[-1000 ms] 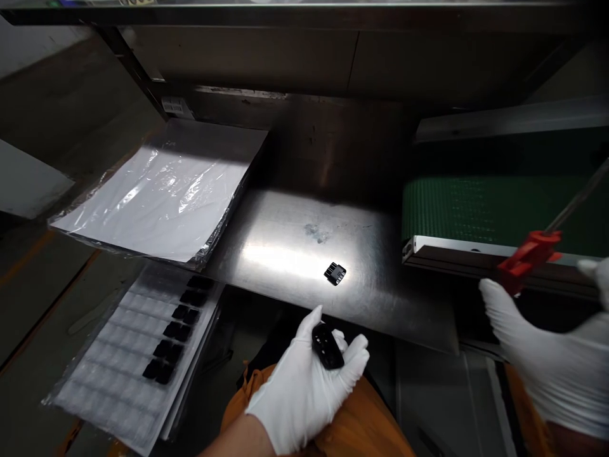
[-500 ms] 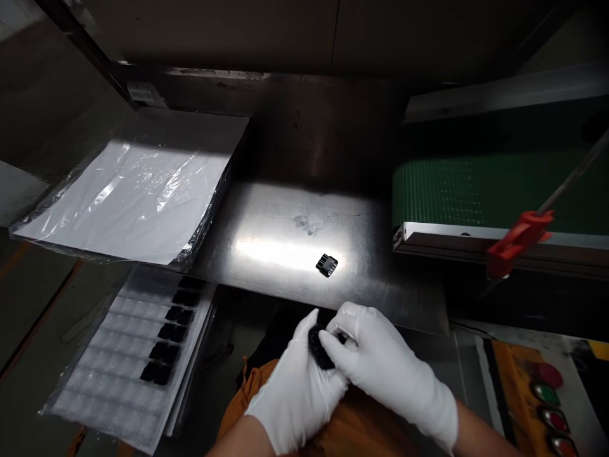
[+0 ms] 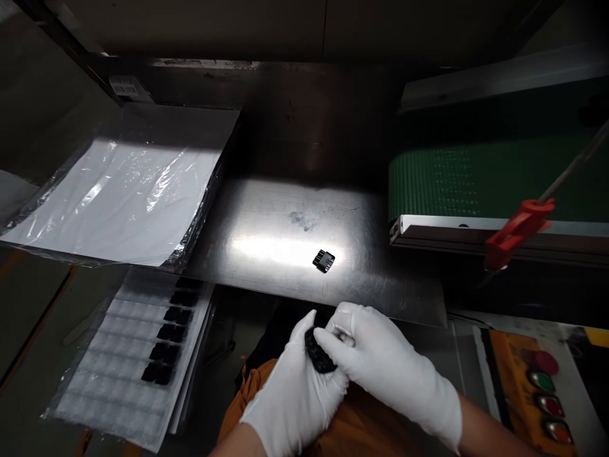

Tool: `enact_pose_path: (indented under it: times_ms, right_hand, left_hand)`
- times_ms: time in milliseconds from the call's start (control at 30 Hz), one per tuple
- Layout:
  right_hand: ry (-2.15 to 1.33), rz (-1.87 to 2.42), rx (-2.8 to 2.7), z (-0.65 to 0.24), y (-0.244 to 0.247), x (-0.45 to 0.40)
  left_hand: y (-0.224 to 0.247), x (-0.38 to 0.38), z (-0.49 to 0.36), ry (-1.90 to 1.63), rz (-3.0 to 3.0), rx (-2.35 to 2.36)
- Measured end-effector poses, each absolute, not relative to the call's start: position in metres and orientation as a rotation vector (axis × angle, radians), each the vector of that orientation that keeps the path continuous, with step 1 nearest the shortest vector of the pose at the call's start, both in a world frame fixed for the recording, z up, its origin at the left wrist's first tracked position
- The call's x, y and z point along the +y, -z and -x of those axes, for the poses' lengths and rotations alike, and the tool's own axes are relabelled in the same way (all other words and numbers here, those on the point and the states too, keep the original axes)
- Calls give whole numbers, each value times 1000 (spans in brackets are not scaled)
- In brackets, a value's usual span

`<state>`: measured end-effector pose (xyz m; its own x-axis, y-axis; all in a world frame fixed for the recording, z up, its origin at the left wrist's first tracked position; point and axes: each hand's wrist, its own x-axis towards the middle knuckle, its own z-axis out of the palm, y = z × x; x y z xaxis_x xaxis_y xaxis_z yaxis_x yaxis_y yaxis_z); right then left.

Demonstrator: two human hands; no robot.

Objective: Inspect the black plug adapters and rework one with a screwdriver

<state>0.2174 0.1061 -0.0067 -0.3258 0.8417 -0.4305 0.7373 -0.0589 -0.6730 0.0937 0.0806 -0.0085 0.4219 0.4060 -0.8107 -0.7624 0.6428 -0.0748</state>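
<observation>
In a white glove, my left hand (image 3: 299, 387) is wrapped round a small black part (image 3: 318, 352) at the bottom middle, just off the near edge of the metal table (image 3: 266, 209). My right hand (image 3: 371, 349), gloved too, is closed, its thumb and bent fingers pinched at the right side of that part. Whether its fingertips hold a further small piece is hidden. A second black piece with slots (image 3: 324, 261) lies on the bright area of the table, beyond my hands.
Plastic-wrapped white sheets (image 3: 133, 184) lie at the left, above a tray (image 3: 114, 355) partly filled with black pieces. A green conveyor belt (image 3: 476, 178) is at the right, with a red tool (image 3: 518, 231) hanging before it. An orange button box (image 3: 523, 381) sits lower right.
The black part sits slightly lower and more exposed in my left hand. My right fingers have shifted a little over it. The surroundings moved slightly left and up in view.
</observation>
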Motion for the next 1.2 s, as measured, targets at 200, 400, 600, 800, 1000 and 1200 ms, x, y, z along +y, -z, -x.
enact_pose_path:
  times_ms: [200, 400, 600, 800, 1000, 1200]
  right_hand:
    - [-1285, 1812, -2144, -215, 9, 109]
    - [-1353, 1844, -2163, -212, 11, 111]
    - [-1548, 1948, -2045, -212, 21, 114]
    - [-1590, 1981, -2022, -209, 24, 117]
    - [-1368, 2028, -2127, -199, 27, 117]
    - [-1278, 2059, -2035, -188, 24, 121]
  left_hand:
    - [9, 81, -92, -787, 390, 889]
    - [23, 71, -90, -781, 384, 1007]
    - [38, 71, -90, -700, 542, 1032]
    - [38, 81, -86, -652, 600, 1022]
    - [38, 87, -80, -653, 669, 969]
    - [52, 84, -61, -733, 488, 993]
